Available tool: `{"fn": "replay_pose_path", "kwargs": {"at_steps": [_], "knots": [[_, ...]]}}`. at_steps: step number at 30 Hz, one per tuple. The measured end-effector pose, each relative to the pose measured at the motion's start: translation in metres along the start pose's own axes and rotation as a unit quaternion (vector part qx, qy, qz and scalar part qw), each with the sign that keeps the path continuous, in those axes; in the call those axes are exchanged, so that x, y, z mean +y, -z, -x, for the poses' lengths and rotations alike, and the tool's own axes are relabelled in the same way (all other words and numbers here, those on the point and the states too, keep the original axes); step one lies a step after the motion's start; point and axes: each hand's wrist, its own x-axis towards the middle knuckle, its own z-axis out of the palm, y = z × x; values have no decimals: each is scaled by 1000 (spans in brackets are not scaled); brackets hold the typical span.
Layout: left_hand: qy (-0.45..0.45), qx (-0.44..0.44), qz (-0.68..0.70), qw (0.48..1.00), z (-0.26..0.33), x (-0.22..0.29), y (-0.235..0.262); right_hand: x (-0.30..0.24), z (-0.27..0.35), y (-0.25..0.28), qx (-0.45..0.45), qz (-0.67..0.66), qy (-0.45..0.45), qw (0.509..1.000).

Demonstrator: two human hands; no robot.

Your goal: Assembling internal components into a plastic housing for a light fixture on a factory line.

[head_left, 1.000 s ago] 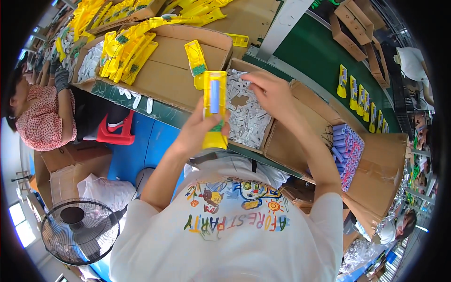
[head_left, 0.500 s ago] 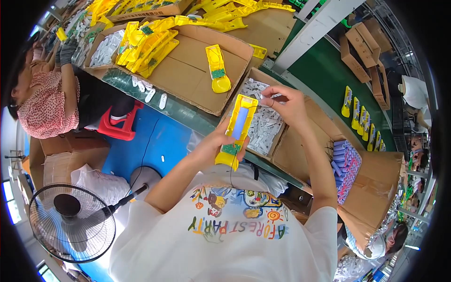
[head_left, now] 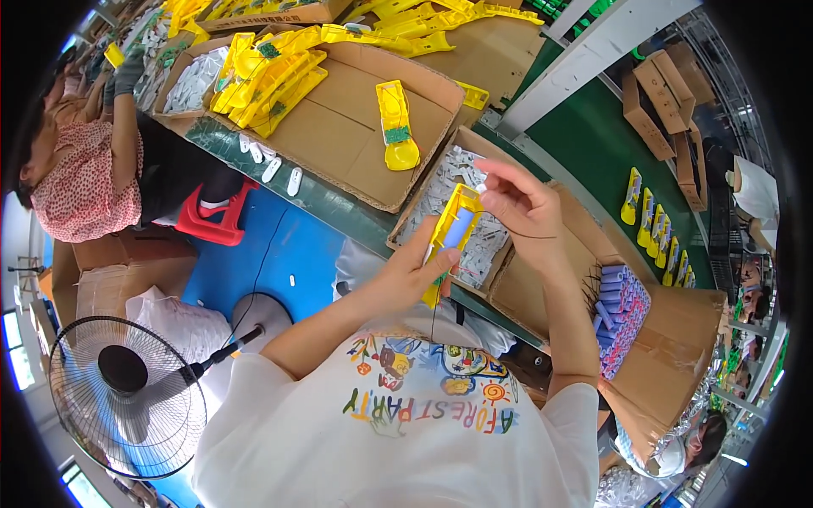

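Note:
My left hand [head_left: 413,269] is wrapped round a yellow plastic housing [head_left: 464,198], its thumb across the lower part. Inside the housing lies a blue-purple cylindrical battery [head_left: 460,229]. My right hand [head_left: 527,212] is at the housing's upper end, thumb and index finger pinching a small white plastic piece [head_left: 482,188]. A thin dark wire runs from the housing toward my right palm, and another hangs down over my shirt. Beneath both hands stands a cardboard box [head_left: 408,227] holding many small white plastic pieces [head_left: 457,169]. My fingers cover the housing's lower part.
A cardboard tray [head_left: 351,102] holds a stack of yellow housings [head_left: 271,80] and a single one with a green circuit board [head_left: 396,134]. Batteries [head_left: 622,313] fill a box at right. Yellow pieces [head_left: 648,216] line the green surface. A fan [head_left: 127,372] stands left; a co-worker [head_left: 89,182] sits beyond.
The housing has tilted to the right, and my left hand has slid over its green circuit board. My right hand has come down closer to the housing's upper end, with the white piece showing between its fingertips.

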Motion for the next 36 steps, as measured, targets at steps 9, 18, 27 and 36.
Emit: {"fn": "replay_pose_path", "kwargs": {"at_steps": [9,18,27,36], "knots": [[20,7,70,997,6,14,-9,7,4,-9,138,342,196,909],[10,-9,-64,998,-6,22,-3,5,11,8,116,320,95,935],[-132,136,-190,963,-61,41,68,14,-20,222,262,444,166,841],[-123,399,-668,616,-101,44,109,109,-66,462,196,750,-130,619]]}}
